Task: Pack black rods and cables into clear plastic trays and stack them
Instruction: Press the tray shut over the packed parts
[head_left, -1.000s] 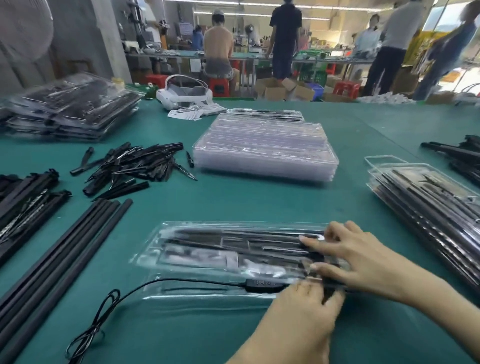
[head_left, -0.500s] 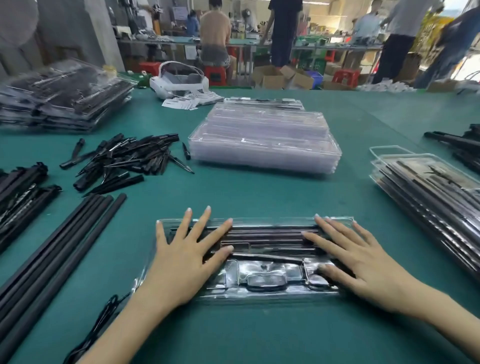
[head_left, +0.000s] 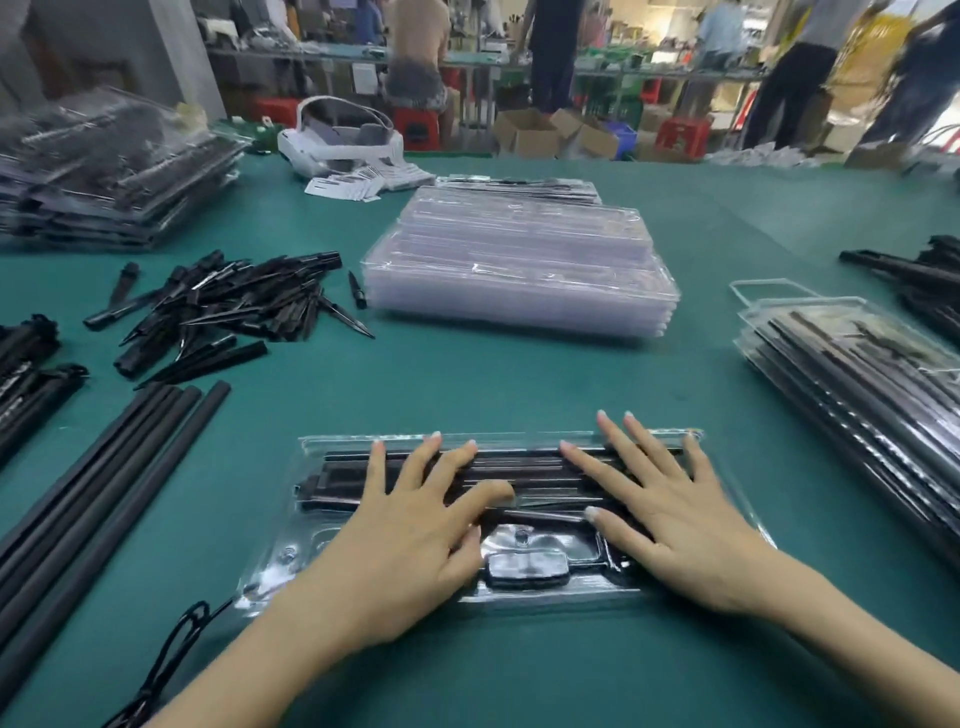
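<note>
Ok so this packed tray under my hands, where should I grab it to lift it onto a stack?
Probably by its two short ends. The tray lies flat and long, left to right, with a thin clear rim all round. Slide the left hand out to the left end and the right hand to the right end, then pinch the rim, keeping it level.

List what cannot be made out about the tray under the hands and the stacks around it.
- Head view: the left hand and right hand cover much of the clear tray, hiding contents beneath.
- The packed stack is cut by the right edge.
- The far-left stack is blurred; no count.
- The black cable leaves the bottom edge.
</note>
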